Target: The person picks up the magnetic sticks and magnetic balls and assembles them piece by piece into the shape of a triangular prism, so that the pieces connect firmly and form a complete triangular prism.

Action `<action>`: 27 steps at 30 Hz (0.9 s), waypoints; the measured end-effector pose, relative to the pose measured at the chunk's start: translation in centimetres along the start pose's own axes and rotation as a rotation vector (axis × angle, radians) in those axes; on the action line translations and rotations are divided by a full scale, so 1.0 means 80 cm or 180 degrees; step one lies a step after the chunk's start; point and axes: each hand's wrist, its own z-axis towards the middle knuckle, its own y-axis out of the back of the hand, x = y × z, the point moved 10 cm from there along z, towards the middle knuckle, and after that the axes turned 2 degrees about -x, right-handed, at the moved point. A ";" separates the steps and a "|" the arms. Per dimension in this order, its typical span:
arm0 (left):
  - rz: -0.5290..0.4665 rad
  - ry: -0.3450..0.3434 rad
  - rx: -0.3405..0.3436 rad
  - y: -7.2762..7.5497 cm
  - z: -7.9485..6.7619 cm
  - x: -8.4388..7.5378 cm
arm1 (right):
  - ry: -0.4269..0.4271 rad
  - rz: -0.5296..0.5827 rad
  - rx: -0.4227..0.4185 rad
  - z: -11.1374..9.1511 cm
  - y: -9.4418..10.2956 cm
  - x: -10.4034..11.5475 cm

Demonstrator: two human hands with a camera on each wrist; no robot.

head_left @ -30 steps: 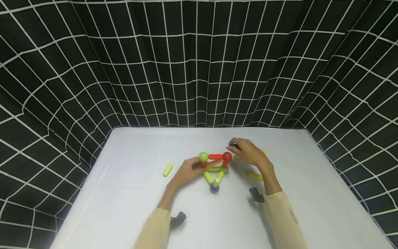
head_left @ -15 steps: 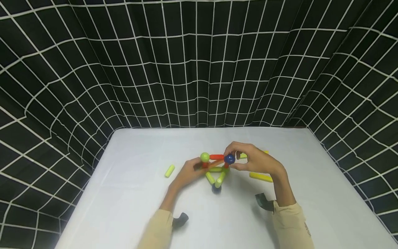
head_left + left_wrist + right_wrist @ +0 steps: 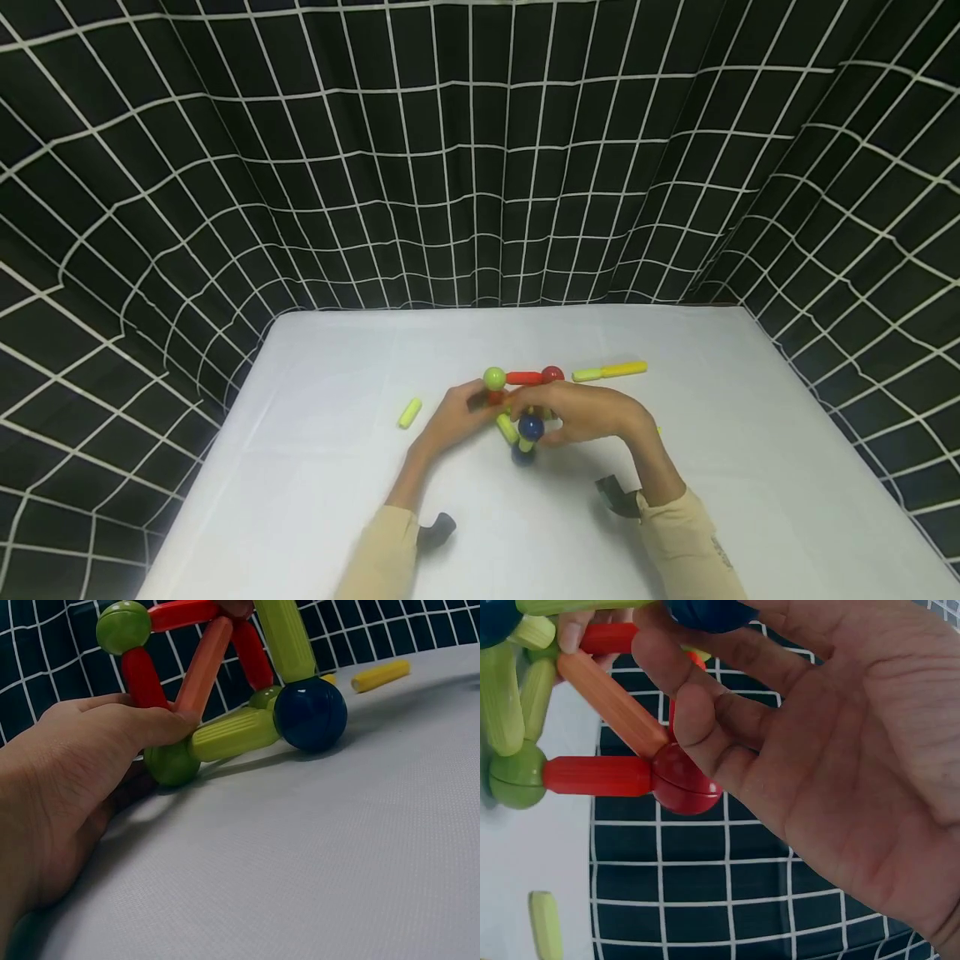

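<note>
A small frame of coloured rods and balls stands on the white table. Its upper corners carry a light green ball (image 3: 494, 378) and a red ball (image 3: 552, 373), joined by a red rod (image 3: 523, 378). My left hand (image 3: 456, 414) holds its left side, thumb against the lower end of the orange rod (image 3: 204, 671), beside a lower green ball (image 3: 172, 765). My right hand (image 3: 588, 410) grips a blue ball (image 3: 531, 427) at the top of a raised light green rod (image 3: 286, 637), which rises from a second blue ball (image 3: 310, 716). My left fingertips are hidden behind the frame.
A loose light green rod (image 3: 410, 412) lies to the left. Behind my right hand, another light green rod (image 3: 587, 375) lies end to end with a yellow rod (image 3: 624, 369). One more yellow piece is mostly hidden by my right wrist. A black gridded curtain (image 3: 480, 167) surrounds the table.
My right hand has brought the blue ball from the right, past the red ball, towards me to the raised green rod's top. My left hand keeps its hold on the frame.
</note>
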 end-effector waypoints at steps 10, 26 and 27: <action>0.0005 -0.0026 0.0018 -0.001 -0.001 -0.003 | -0.0200 0.0115 -0.0604 -0.027 0.048 -0.028; 0.0044 0.0020 0.0031 -0.001 0.001 -0.005 | -0.1356 -0.0248 -0.1031 -0.089 0.086 -0.133; 0.0047 0.0023 0.0035 -0.001 0.001 -0.004 | -0.1408 -0.0270 -0.1051 -0.094 0.087 -0.137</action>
